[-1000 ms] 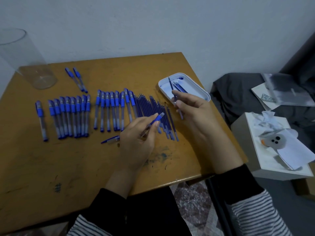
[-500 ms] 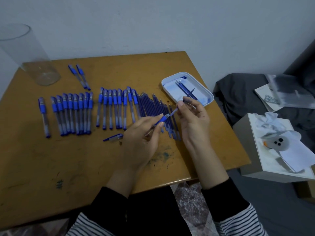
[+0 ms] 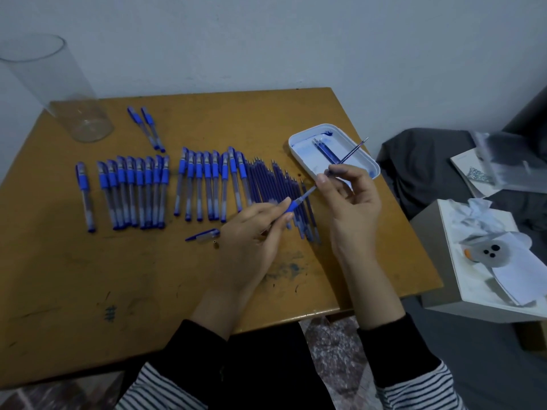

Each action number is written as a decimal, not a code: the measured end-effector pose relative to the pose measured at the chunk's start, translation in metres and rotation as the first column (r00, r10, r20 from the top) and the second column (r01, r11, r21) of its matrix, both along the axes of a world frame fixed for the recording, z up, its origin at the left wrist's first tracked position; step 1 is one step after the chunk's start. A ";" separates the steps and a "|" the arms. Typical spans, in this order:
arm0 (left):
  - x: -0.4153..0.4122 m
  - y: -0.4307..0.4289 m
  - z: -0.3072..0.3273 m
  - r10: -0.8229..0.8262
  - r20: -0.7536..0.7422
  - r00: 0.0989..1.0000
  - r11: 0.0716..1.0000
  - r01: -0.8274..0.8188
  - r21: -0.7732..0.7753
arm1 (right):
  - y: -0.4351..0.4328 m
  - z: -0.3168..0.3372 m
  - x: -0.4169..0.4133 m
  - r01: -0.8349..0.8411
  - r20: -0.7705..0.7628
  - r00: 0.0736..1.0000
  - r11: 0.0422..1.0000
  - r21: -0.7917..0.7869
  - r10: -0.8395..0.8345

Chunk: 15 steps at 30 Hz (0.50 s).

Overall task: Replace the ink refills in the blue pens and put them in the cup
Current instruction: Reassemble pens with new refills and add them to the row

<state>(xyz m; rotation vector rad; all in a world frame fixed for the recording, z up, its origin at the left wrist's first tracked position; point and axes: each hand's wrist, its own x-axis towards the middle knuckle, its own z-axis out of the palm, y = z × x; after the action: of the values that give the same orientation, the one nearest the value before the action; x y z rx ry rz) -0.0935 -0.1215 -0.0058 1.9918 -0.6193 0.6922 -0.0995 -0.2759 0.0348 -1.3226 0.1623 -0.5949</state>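
My left hand [image 3: 251,241] grips an uncapped blue pen barrel [image 3: 297,202], its open end pointing up-right. My right hand [image 3: 352,208] pinches a thin ink refill [image 3: 350,153] right at that end. The refill lies in line with the barrel and sticks out over the white tray [image 3: 371,165]. Whether its lower end sits inside the barrel is hidden by my fingers. Loose refills [image 3: 275,187] lie in a row beneath my hands. Capped blue pens [image 3: 133,190] lie in rows to the left. The clear cup [image 3: 80,113] stands at the far left corner.
A pen cap [image 3: 204,235] and a small metal piece [image 3: 216,245] lie left of my left hand. Two more pens [image 3: 146,128] lie near the cup. The tray holds a few refills. A tissue box [image 3: 461,279] stands off the table's right edge.
My right hand came from the tray to the barrel's open end, still pinching a refill, which now points up-right. My left hand lifted the barrel slightly toward it.
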 end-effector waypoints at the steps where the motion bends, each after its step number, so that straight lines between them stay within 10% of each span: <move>1: 0.000 0.000 0.001 0.005 -0.011 1.000 1.000 -0.005 -0.003 | 0.000 0.000 -0.002 -0.021 0.001 1.000 0.998 -0.067 0.021; 6: -0.002 0.001 0.004 0.036 -0.006 0.999 0.998 -0.036 -0.053 | 0.012 -0.009 -0.013 -0.101 -0.012 0.995 0.943 -0.316 0.103; 15: -0.001 0.001 0.000 0.048 0.039 0.998 0.996 -0.046 -0.072 | 0.020 -0.007 -0.011 0.040 0.065 0.998 0.976 -0.215 -0.027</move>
<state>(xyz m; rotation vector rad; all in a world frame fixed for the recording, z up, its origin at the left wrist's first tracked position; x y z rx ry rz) -0.0945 -0.1203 -0.0056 1.9360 -0.5659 0.7746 -0.1110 -0.2558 0.0277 -1.5120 0.0709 -0.6964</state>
